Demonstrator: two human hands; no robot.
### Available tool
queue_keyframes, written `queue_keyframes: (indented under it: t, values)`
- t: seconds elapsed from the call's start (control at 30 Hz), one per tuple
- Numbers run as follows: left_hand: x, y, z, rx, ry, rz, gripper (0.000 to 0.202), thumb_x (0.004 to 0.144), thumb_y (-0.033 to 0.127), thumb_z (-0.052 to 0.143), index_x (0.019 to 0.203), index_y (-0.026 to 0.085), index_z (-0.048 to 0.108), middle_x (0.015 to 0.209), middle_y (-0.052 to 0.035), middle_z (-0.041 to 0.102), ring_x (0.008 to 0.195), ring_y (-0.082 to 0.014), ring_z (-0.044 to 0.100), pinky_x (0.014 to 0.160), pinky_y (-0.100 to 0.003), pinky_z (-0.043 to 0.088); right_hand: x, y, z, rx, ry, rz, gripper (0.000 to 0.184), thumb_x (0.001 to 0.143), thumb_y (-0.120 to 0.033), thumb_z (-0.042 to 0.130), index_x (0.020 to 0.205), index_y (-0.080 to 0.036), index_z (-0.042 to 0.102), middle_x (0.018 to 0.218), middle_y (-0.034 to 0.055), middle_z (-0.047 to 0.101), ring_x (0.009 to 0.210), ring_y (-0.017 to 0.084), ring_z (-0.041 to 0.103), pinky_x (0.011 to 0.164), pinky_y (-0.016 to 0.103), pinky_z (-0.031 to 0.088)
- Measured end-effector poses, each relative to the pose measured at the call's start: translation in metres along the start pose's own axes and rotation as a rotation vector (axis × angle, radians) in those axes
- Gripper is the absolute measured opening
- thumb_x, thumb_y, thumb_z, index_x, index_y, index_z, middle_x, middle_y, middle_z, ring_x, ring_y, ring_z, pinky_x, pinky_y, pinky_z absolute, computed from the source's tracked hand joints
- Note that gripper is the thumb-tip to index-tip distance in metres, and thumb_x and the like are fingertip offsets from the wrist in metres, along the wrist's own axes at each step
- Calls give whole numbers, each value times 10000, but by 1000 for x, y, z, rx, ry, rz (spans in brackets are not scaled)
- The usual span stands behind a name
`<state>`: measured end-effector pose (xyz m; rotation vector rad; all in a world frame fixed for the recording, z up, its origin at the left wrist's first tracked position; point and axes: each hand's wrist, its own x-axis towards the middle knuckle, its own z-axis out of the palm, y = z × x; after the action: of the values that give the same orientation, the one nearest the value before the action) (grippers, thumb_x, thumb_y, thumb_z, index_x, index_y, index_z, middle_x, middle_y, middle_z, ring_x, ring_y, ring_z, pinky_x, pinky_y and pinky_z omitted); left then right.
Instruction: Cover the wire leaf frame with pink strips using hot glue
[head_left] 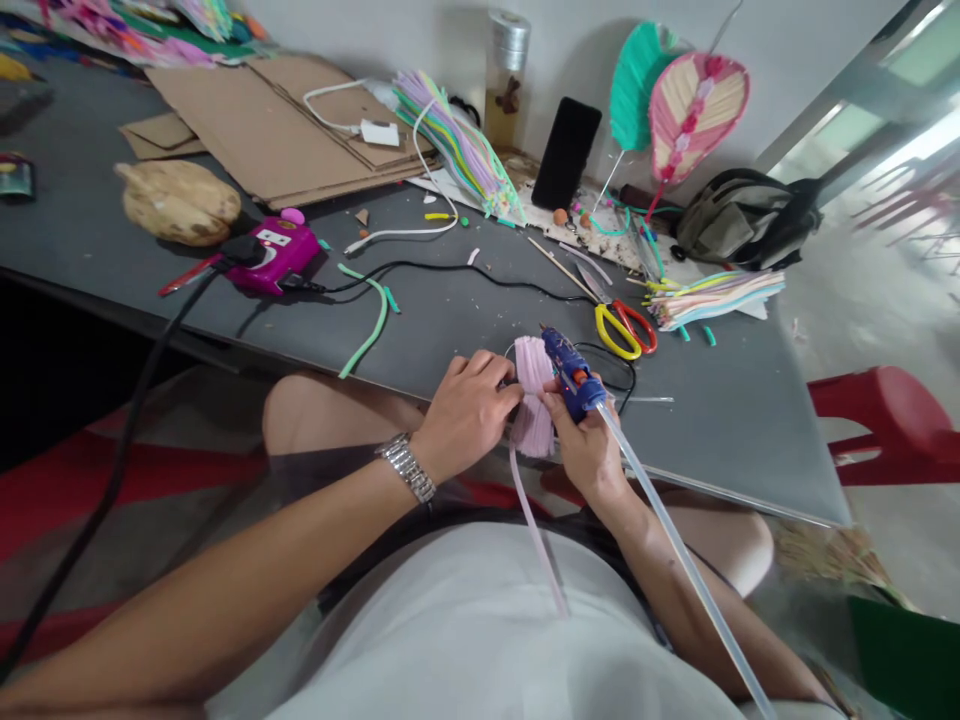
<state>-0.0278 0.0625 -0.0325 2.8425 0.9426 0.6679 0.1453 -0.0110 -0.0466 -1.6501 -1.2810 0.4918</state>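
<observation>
In the head view, the left hand has its fingers bent and nearly closed, thumb and forefinger together at the left edge of a pink bundle, narrow at its middle. The bundle is between the two hands, at the near edge of the table. One pink strip hangs below it toward the person's shirt.

The right hand is curled around a blue glue gun, its nozzle facing away from the person; the thumb reaches the bundle's right edge. A long clear glue stick runs from the gun's back over the right forearm.

Scissors with yellow and red handles lie just beyond the gun. Farther left are a purple power block and cardboard.
</observation>
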Motion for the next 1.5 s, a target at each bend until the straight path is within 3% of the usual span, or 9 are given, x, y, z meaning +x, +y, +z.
queue_keyframes:
  t: [0.23,0.57,0.87,1.03,1.13,1.27,1.43,1.5]
  values:
    - [0,-2,3,2,46,8,167,914,152,584,895,185,747,1048,-101,672,998,-283,535,787,-437,390,0,-4,1,-145,24,-78,214,948,-432,615,1009,-227,624,946,76,745,859,256,715,760,370,538]
    - [-22,-5,19,-34,261,27,236,934,146,574,1088,196,745,1086,-95,701,1051,-275,536,827,-430,401,-3,-1,1,-247,36,-129,225,970,-451,584,1009,-231,609,924,77,729,863,262,699,764,369,510]
    - [-7,-1,9,-22,112,-10,163,911,146,609,925,189,765,1139,-104,686,1132,-295,518,854,-457,393,-3,1,3,-223,52,-70,251,947,-467,608,1025,-228,621,926,77,733,850,256,695,780,376,522]
    - [-3,1,10,-28,83,-22,177,916,138,579,900,187,748,1142,-109,684,1128,-297,518,861,-472,387,0,-3,2,5,36,-30,249,907,-450,663,997,-219,664,949,78,737,870,243,696,837,393,539]
    - [-4,1,9,-40,87,-22,192,915,129,562,891,194,742,1121,-110,686,1106,-296,520,849,-468,382,8,-13,-13,253,111,38,257,861,-431,712,949,-189,699,931,63,735,854,211,694,822,364,546]
    - [-7,2,7,-31,89,-16,200,904,113,558,900,193,741,1111,-112,681,1088,-291,522,846,-461,383,22,-16,-61,547,359,155,286,751,-375,808,925,-180,692,761,-16,670,653,115,610,634,250,508]
    - [-9,5,6,-19,102,-20,184,909,117,574,927,188,742,1087,-101,682,1070,-285,527,828,-448,390,26,11,-127,686,518,432,339,619,-349,844,808,-186,613,648,-52,583,510,88,522,367,173,322]
    - [-9,5,6,-20,110,-19,169,905,115,585,930,184,737,1065,-93,687,1046,-280,532,810,-441,391,23,27,-144,726,527,546,318,615,-308,833,795,-186,601,641,-49,588,505,87,531,362,160,345]
